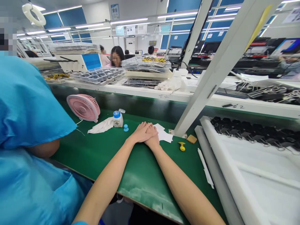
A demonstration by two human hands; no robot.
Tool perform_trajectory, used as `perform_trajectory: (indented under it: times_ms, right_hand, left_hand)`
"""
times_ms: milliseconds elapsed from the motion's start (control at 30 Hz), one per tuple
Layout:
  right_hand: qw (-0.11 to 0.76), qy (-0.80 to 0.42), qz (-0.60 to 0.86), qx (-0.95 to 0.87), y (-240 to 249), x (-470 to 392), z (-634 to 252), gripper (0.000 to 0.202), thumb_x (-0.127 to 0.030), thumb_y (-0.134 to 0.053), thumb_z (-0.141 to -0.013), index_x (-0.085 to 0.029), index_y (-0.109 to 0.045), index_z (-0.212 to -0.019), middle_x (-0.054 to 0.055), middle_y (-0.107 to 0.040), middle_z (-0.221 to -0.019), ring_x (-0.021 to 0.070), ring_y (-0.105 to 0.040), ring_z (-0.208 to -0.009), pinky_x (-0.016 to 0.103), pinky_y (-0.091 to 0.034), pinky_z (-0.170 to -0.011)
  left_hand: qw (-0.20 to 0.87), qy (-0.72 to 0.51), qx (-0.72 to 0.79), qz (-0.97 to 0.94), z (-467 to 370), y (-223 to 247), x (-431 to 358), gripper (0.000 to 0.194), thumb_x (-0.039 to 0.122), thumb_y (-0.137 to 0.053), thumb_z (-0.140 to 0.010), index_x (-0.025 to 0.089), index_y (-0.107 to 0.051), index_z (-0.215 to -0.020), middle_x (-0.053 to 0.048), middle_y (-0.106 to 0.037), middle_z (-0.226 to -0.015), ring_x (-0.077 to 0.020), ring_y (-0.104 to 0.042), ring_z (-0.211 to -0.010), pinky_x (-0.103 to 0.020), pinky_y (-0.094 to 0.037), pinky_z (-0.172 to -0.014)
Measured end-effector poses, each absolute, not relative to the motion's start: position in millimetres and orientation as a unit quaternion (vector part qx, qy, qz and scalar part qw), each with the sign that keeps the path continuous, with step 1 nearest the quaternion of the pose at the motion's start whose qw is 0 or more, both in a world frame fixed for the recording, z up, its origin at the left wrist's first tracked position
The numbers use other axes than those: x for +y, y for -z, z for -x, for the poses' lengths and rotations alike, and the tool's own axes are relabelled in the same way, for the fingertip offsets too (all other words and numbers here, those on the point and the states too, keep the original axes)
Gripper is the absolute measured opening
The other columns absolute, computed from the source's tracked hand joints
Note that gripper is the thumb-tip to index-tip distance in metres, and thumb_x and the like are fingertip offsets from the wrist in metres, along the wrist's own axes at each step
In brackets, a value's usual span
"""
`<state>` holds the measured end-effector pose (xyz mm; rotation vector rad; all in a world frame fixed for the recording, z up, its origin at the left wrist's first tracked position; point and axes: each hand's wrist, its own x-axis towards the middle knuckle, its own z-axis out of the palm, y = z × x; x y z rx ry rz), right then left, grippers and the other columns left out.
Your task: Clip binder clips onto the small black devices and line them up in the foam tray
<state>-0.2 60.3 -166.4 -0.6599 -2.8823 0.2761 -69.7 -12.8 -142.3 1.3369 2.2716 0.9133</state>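
Note:
My left hand (142, 132) lies flat on the green tabletop (105, 153), its fingers overlapping my right hand (152, 135). Both rest together with fingers extended, and no object shows in either. White paper pieces (166, 136) lie just right of my right hand. Left of my hands stand a small blue suction cup (126, 127) and a white bottle with a blue cap (117, 119), beside a crumpled white cloth (102, 126). A yellow suction cup (182, 146) and a tan sponge (192, 139) lie to the right.
A pink fan (83, 107) stands at the back left, near a person in a blue garment (30, 106). A slanted white post (203, 87) rises right of my hands. A white foam tray (234, 168) with black parts and a white pen-like tool (205, 168) are at the right.

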Motion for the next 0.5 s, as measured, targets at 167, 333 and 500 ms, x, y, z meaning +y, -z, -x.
perform_trajectory:
  times_ms: [167, 333, 500]
  right_hand:
    - [0.080, -0.096, 0.224, -0.967, 165.3, 60.3, -0.9, 0.060, -0.028, -0.039, -0.105, -0.013, -0.031, -0.162, 0.015, -0.034, -0.164, 0.0296, -0.026, -0.153, 0.049, -0.021, -0.126]
    - [0.077, -0.103, 0.220, -0.967, 165.7, 61.2, -1.9, 0.058, -0.024, -0.038, -0.104, -0.013, -0.034, -0.161, 0.016, -0.036, -0.163, 0.0296, -0.027, -0.153, 0.048, -0.022, -0.126]
    - [0.083, -0.117, 0.224, -0.964, 172.9, 64.0, -1.7, 0.060, -0.022, -0.037, -0.102, -0.012, -0.033, -0.161, 0.016, -0.035, -0.164, 0.0307, -0.027, -0.154, 0.048, -0.021, -0.126]
  left_hand:
    - [0.179, -0.320, 0.803, -0.470, 68.1, 139.0, -13.7, 0.077, 0.069, -0.057, -0.089, 0.026, -0.047, -0.152, -0.011, -0.031, -0.167, -0.0320, -0.017, -0.159, -0.050, -0.015, -0.128]
    - [0.166, -0.345, 0.793, -0.473, 69.9, 143.9, -13.1, 0.066, 0.062, -0.061, -0.089, 0.028, -0.055, -0.146, -0.009, -0.040, -0.163, -0.0306, -0.024, -0.157, -0.048, -0.020, -0.128]
    - [0.149, -0.371, 0.781, -0.480, 71.8, 152.5, -12.8, 0.060, 0.060, -0.062, -0.089, 0.029, -0.061, -0.140, -0.008, -0.045, -0.161, -0.0292, -0.028, -0.156, -0.047, -0.022, -0.128]
